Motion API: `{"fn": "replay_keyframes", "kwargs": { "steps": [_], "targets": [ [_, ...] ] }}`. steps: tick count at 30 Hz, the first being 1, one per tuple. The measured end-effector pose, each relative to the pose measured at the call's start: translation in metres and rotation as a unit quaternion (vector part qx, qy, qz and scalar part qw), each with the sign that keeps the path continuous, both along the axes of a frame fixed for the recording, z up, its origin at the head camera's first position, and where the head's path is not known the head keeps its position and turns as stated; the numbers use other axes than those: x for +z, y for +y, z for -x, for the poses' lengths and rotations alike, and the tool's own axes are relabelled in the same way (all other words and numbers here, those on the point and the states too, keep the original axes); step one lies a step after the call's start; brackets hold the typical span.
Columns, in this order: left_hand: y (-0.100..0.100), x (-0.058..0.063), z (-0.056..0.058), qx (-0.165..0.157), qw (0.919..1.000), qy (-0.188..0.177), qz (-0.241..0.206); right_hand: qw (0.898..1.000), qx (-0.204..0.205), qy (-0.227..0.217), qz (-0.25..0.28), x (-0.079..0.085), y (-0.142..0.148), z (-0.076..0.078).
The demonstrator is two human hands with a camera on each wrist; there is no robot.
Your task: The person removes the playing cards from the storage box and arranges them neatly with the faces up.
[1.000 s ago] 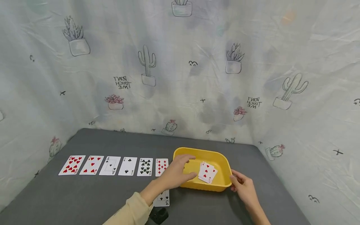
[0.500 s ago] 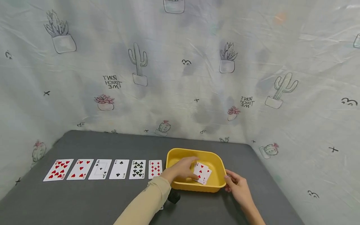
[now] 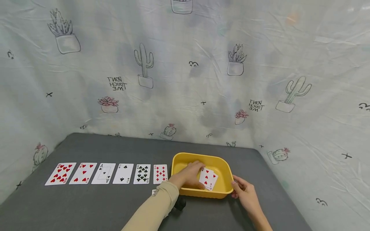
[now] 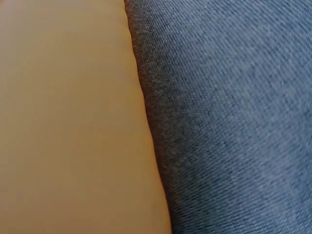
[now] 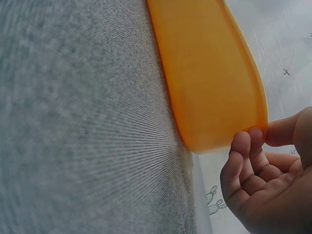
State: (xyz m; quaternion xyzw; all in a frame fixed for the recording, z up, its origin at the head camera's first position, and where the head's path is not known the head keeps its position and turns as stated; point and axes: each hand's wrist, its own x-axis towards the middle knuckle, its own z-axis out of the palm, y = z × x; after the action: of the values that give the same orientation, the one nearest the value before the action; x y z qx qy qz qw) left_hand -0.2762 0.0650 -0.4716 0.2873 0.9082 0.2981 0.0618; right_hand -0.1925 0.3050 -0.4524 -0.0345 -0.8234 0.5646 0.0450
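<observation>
In the head view a yellow plastic basket (image 3: 202, 193) stands on the dark grey table. Several playing cards (image 3: 206, 179) lie stacked and slightly fanned inside it, a heart card on top. My left hand (image 3: 190, 175) reaches over the basket's left side; its fingers are bent at the cards' far end and its thumb is at their near end, gripping them. My right hand (image 3: 244, 191) pinches the rim at the basket's near right corner. The right wrist view shows those fingers (image 5: 240, 142) curled against the outer wall of the yellow basket (image 5: 209, 78).
Left of the basket several face-up cards form a row, from a heart card (image 3: 60, 173) to a diamond card (image 3: 160, 174). Another card (image 3: 154, 192) is mostly hidden under the left sleeve (image 3: 156, 205). A printed curtain (image 3: 185, 80) rises behind the table.
My left hand has moved from above the basket's left side down into it, closing its fingers and thumb at the cards. The right hand has stayed on the rim. The head view has shifted slightly.
</observation>
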Motion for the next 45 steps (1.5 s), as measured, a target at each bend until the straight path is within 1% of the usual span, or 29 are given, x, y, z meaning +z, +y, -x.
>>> {"fn": "replay_keyframes", "kwargs": {
  "steps": [2,8,14,19,22,28,35,45],
  "targets": [
    [0.0005,-0.0009,0.0011,-0.001,1.0,0.006,0.005,1.0,-0.001,0.002,0.003,-0.0003,0.0001,-0.0002],
    [0.0013,-0.0007,0.0001,0.003,0.9999,0.004,0.014,1.0,0.001,0.004,0.0,-0.0031,0.0009,0.0002],
    [0.0011,-0.0007,-0.0004,0.004,1.0,-0.005,0.006,1.0,0.004,0.003,0.005,-0.0038,0.0015,-0.0013],
    [0.0006,-0.0028,0.0008,0.005,1.0,0.001,0.003,1.0,0.001,0.001,0.007,-0.0016,-0.0003,-0.0028],
    [0.0003,-0.0026,0.0003,0.007,0.9999,0.007,-0.006,1.0,0.002,0.001,0.007,-0.001,-0.0007,-0.0034],
    [0.0008,0.0006,-0.0026,0.006,0.9995,0.006,-0.03,1.0,0.003,0.003,0.003,-0.0023,-0.0001,-0.0031],
    [0.0024,-0.0013,-0.0027,0.026,0.9993,-0.003,-0.028,1.0,0.006,0.002,0.001,-0.0048,0.0026,-0.0015],
    [0.0016,-0.0009,-0.0013,0.03,0.9989,0.009,-0.033,1.0,0.007,0.009,-0.001,-0.0095,0.0035,0.001]
  ]
}}
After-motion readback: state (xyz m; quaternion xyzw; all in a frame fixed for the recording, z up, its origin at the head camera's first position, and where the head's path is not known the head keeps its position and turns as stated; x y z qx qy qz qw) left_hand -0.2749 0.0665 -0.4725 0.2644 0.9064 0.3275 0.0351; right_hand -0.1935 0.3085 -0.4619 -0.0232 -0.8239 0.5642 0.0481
